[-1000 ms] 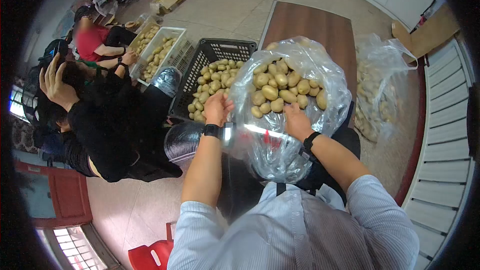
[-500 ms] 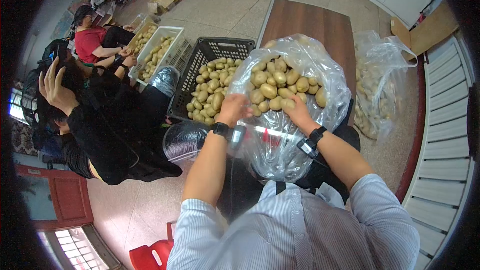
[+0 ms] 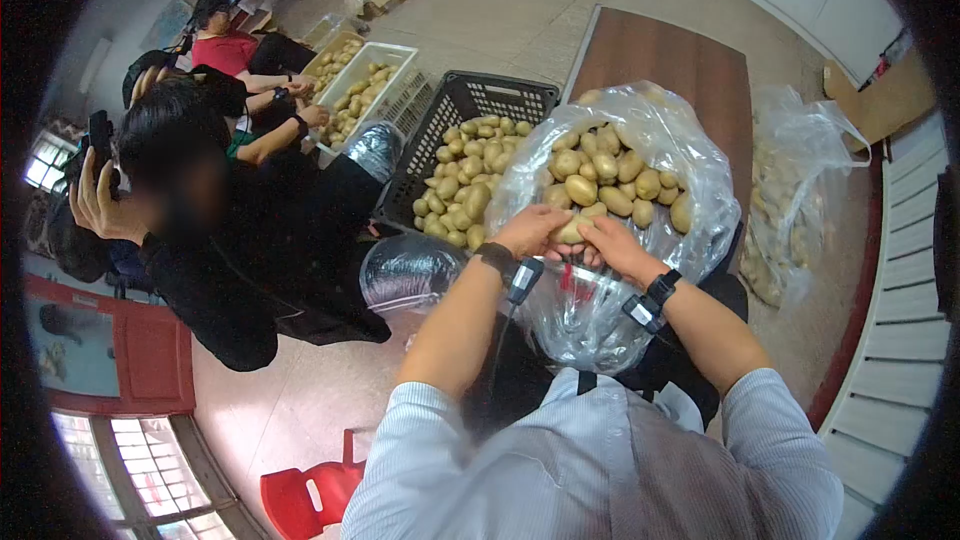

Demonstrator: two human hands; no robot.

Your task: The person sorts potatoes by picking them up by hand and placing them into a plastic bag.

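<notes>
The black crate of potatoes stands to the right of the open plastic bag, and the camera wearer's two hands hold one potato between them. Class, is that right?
Not quite: the side is wrong. The head view shows the black crate to the left of the open plastic bag. The left hand and right hand do hold one potato between them.
</notes>
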